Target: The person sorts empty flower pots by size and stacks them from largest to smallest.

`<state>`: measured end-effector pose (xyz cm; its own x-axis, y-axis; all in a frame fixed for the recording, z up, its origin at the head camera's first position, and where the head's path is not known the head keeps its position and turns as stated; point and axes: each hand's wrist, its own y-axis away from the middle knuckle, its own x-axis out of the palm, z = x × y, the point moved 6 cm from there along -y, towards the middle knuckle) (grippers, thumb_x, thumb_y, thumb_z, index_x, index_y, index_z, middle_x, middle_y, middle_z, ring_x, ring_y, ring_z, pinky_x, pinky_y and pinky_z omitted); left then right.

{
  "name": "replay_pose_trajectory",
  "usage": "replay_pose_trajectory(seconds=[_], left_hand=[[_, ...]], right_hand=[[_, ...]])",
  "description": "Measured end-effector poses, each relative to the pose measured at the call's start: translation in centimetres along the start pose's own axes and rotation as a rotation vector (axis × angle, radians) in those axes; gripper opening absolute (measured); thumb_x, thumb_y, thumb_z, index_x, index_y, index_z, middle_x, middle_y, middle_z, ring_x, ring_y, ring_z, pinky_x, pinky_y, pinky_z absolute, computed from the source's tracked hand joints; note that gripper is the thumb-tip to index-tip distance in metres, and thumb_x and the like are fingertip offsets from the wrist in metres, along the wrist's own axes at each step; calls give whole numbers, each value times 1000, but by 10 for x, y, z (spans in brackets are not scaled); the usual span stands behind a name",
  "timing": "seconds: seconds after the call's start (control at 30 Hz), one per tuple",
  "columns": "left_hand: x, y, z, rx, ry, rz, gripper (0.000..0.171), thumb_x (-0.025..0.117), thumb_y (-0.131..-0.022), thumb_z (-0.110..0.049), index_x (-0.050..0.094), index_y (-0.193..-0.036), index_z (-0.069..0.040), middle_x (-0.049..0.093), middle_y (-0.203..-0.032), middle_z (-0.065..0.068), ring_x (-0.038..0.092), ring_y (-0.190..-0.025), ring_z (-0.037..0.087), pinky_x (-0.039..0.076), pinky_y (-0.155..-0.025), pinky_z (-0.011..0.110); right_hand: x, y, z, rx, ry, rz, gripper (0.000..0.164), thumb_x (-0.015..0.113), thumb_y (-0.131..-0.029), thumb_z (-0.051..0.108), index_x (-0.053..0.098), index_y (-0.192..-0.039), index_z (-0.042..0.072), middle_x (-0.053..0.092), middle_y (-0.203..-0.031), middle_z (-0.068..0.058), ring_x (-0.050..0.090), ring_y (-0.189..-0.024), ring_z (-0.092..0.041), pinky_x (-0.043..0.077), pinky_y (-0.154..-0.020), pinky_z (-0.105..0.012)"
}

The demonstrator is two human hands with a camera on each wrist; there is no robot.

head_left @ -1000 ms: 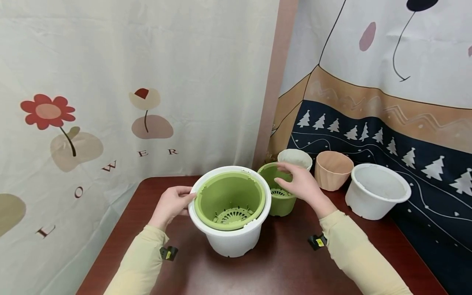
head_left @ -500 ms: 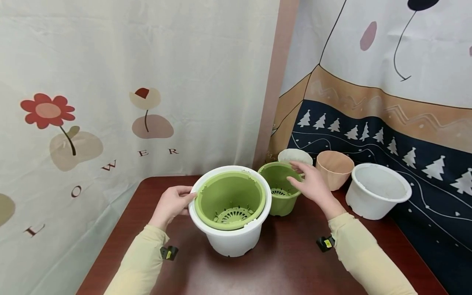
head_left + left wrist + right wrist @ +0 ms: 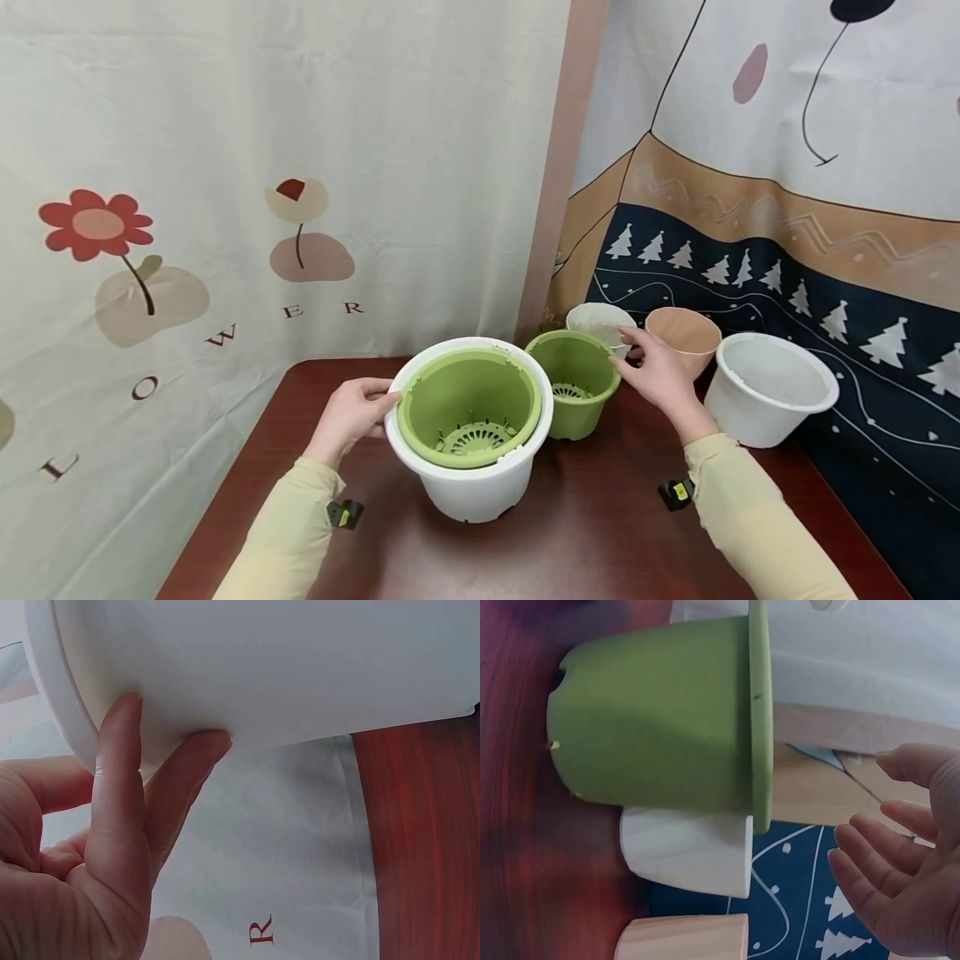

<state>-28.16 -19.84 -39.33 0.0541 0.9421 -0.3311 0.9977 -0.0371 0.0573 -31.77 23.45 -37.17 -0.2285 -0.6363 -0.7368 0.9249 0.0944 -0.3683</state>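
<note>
Currently, head view: I have the left hand (image 3: 351, 418) pinching the rim of the white pot (image 3: 480, 500), inner green pot (image 3: 465, 379) nested inside; the outer green pot (image 3: 581, 417) stands upright, left of and below the right hand (image 3: 662, 373), the nearer one. Left wrist: two fingers (image 3: 120, 772) lie under the rim; thumb contact hidden. Right wrist: fingers apart, empty, clear of the outer green pot; peach pot (image 3: 690, 941) cut off.
</note>
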Motion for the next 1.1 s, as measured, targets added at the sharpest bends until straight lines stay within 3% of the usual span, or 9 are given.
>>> replay_pose_trajectory(seconds=[0.77, 1.03, 1.1], left_hand=[[0, 1, 0, -6, -15, -8, 37, 63, -96, -5, 57, -127, 15, 69, -99, 24, 70, -69, 22, 62, -60, 36], [0, 1, -1, -7, -6, -6, 37, 63, -96, -5, 57, -127, 15, 69, -100, 25, 70, -69, 23, 62, -60, 37], [0, 1, -1, -7, -1, -8, 37, 63, -96, -5, 57, -127, 15, 69, -100, 25, 70, -68, 23, 62, -60, 37]], right_hand=[[12, -6, -33, 208, -35, 116, 61, 63, -96, 22, 42, -141, -13, 62, -121, -30, 57, -113, -46, 47, -97, -56], [26, -4, -39, 295, -163, 201, 64, 60, -96, 15, 31, -144, -18, 56, -120, -37, 68, -80, -33, 61, -70, -41], [30, -3, -40, 329, -202, 218, 65, 59, -96, 15, 29, -145, -17, 53, -123, -37, 68, -80, -32, 61, -70, -41]])
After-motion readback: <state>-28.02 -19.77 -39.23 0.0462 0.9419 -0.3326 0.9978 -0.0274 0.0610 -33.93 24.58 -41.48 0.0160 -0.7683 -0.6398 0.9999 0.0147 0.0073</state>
